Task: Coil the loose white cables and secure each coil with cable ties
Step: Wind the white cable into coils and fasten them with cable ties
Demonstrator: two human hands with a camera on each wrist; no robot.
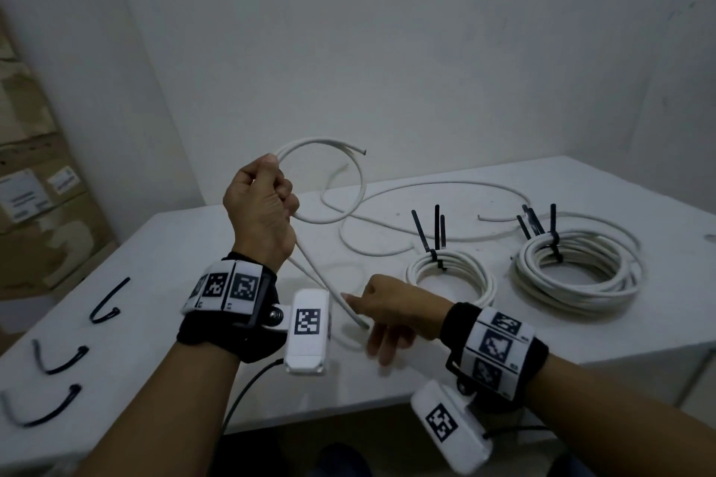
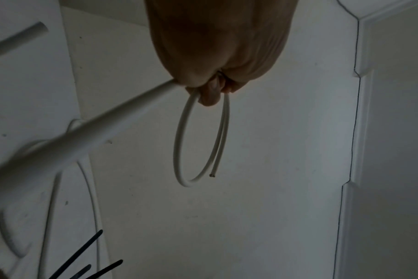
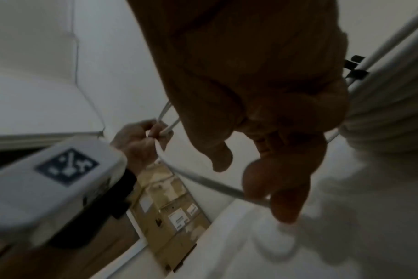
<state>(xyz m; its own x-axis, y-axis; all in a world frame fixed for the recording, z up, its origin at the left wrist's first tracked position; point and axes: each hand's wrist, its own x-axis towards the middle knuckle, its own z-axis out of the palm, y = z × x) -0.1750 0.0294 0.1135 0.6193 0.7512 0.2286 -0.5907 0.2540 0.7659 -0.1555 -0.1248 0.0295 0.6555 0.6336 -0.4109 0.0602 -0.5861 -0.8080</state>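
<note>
Head cam: left hand (image 1: 260, 205) raised over table (image 1: 193, 244), fist round loop of white cable (image 1: 350, 170); right hand (image 1: 391, 316) fingers loosely extended, touching cable lower down
L wrist: loop hangs from fist
R wrist: fingers (image 3: 282, 188) on cable, not clearly gripping

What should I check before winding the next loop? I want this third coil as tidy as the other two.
1. Left hand grips the started loop: ok.
2. Cut end lies along the loop: ok.
3. Right hand on the trailing cable: touching, grip cannot tell.
4. Loose cable on the table free of knots: cannot tell.
5. Spare cable ties in reach: ok.
</note>
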